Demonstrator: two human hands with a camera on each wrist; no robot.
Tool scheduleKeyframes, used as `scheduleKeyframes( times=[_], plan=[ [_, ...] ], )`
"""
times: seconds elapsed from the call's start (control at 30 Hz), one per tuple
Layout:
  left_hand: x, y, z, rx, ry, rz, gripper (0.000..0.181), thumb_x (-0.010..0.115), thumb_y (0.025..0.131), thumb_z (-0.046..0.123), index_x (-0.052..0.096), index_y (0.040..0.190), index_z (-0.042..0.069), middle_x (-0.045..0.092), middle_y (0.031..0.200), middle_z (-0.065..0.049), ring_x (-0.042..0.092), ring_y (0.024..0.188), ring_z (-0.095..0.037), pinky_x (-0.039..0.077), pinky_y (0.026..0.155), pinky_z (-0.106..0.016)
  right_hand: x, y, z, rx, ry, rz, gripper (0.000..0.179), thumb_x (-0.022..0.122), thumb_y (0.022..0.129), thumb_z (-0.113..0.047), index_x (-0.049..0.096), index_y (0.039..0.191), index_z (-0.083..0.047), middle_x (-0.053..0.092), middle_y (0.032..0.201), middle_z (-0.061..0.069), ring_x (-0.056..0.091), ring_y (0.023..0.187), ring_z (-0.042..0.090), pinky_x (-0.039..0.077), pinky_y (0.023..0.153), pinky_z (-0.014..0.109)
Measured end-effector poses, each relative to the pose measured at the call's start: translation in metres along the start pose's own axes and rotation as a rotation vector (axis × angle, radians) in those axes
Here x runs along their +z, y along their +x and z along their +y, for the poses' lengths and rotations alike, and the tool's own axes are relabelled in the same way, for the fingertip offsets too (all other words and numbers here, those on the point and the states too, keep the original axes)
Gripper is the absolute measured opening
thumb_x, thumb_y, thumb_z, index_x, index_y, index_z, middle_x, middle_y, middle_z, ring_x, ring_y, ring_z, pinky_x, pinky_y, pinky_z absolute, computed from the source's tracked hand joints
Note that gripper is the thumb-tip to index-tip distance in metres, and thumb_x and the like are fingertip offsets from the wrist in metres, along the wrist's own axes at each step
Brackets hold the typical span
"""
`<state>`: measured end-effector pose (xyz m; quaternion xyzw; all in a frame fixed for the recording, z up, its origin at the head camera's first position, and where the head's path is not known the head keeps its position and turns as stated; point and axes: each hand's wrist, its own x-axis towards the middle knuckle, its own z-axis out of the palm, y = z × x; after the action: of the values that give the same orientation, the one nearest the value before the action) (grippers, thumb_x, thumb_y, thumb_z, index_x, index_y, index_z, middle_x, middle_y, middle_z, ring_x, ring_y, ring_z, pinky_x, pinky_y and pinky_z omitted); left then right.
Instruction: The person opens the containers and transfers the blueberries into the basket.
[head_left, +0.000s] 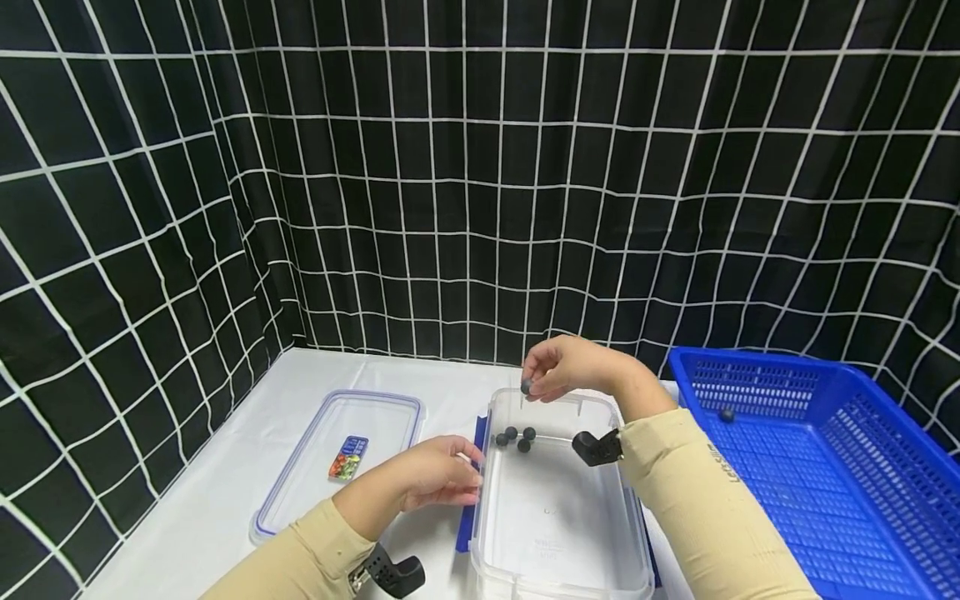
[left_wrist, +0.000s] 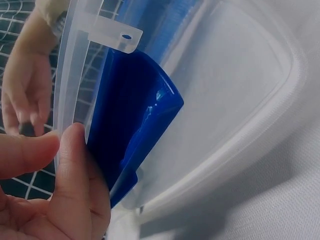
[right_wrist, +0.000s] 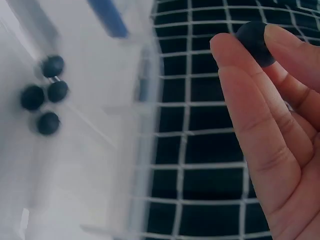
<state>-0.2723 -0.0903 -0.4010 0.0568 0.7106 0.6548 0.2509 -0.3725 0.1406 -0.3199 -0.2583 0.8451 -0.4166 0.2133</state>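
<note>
My right hand pinches a small dark ball between thumb and fingertips, above the far end of a clear plastic container. Several like dark balls lie on the container's floor toward its far left corner. At the container's left rim is my left hand; the left wrist view shows thumb and index finger gripping the rim on either side. A blue side latch hangs folded down just beside those fingers.
A clear lid with a blue-lined edge and a printed label lies flat on the white table at left. To the right stands a large blue basket, with one dark ball inside near its far left. Black gridded curtains surround the table.
</note>
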Motion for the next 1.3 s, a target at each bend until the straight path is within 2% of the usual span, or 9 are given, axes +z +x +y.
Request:
scheduleKeyframes(
  times=[0.27, 0.5, 0.83, 1.1, 1.3],
  plan=[
    [-0.001, -0.003, 0.001, -0.002, 0.007, 0.003, 0.03, 0.054, 0.079, -0.009, 0.047, 0.108, -0.003, 0.054, 0.076, -0.008, 0.059, 0.064, -0.014, 0.059, 0.069, -0.027, -0.036, -0.031, 0.002, -0.019, 0.01, 0.048, 0.02, 0.067, 0.079, -0.004, 0.058, 0.096, 0.002, 0.063, 0.085, 0.01, 0.065, 0.085, 0.022, 0.057, 0.079, 0.037],
    [-0.003, 0.001, 0.0, 0.001, 0.012, -0.004, 0.032, 0.056, 0.079, -0.008, 0.047, 0.109, -0.003, 0.054, 0.076, -0.008, 0.059, 0.064, -0.015, 0.059, 0.068, -0.027, -0.069, -0.069, 0.015, -0.005, -0.025, 0.132, 0.025, 0.067, 0.081, -0.009, 0.056, 0.1, 0.003, 0.063, 0.09, 0.014, 0.064, 0.086, 0.021, 0.057, 0.078, 0.035],
    [-0.003, 0.004, -0.004, 0.003, 0.015, 0.001, 0.032, 0.056, 0.079, -0.008, 0.048, 0.109, -0.003, 0.054, 0.076, -0.008, 0.059, 0.064, -0.015, 0.059, 0.067, -0.027, -0.099, -0.117, 0.044, 0.078, -0.03, 0.242, 0.034, 0.069, 0.08, -0.015, 0.054, 0.104, 0.005, 0.063, 0.101, 0.018, 0.062, 0.096, 0.028, 0.057, 0.08, 0.033],
    [-0.002, 0.002, 0.0, -0.005, 0.014, 0.004, 0.031, 0.057, 0.079, -0.008, 0.048, 0.108, -0.003, 0.054, 0.077, -0.008, 0.059, 0.064, -0.015, 0.059, 0.068, -0.027, -0.115, -0.146, 0.078, 0.098, -0.052, 0.313, 0.037, 0.069, 0.08, -0.019, 0.055, 0.105, 0.004, 0.063, 0.095, 0.014, 0.064, 0.088, 0.022, 0.057, 0.078, 0.032],
    [-0.001, 0.001, 0.001, -0.008, 0.008, -0.002, 0.03, 0.057, 0.079, -0.008, 0.048, 0.107, -0.003, 0.054, 0.076, -0.008, 0.059, 0.064, -0.015, 0.059, 0.068, -0.027, -0.124, -0.164, 0.104, 0.107, -0.03, 0.355, 0.036, 0.066, 0.083, -0.016, 0.053, 0.106, 0.007, 0.062, 0.091, 0.011, 0.063, 0.084, 0.019, 0.057, 0.076, 0.03]
  ],
)
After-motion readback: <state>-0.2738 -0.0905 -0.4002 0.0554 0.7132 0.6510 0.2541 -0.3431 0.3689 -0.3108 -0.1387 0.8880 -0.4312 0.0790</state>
